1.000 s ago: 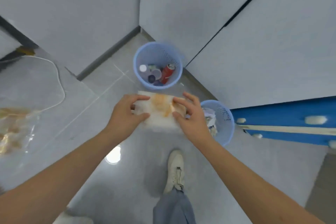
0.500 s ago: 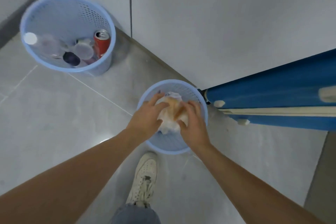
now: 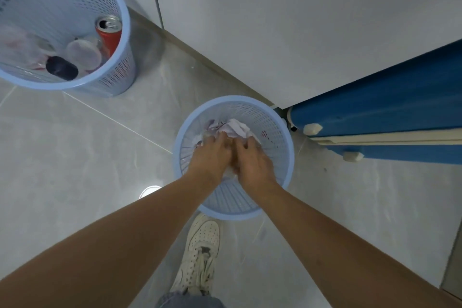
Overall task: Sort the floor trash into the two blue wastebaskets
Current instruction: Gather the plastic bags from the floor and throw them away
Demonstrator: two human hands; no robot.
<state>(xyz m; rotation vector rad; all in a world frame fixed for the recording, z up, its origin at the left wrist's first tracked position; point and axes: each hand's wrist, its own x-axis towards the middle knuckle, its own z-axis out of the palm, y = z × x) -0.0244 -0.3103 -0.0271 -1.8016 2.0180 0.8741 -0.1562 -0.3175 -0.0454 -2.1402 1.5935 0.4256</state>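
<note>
The white paper wad (image 3: 231, 170) sits inside the near blue wastebasket (image 3: 287, 155), mostly hidden beneath both hands. Left hand (image 3: 212, 155) and right hand (image 3: 252, 160) lie side by side, touching, fingers extended and pressing down on the wad. Crumpled paper (image 3: 235, 129) lies just beyond the fingertips. The far-left blue wastebasket (image 3: 117, 67) holds a red can (image 3: 110, 35), standing apart on the grey tiled floor (image 3: 75, 145).
</note>
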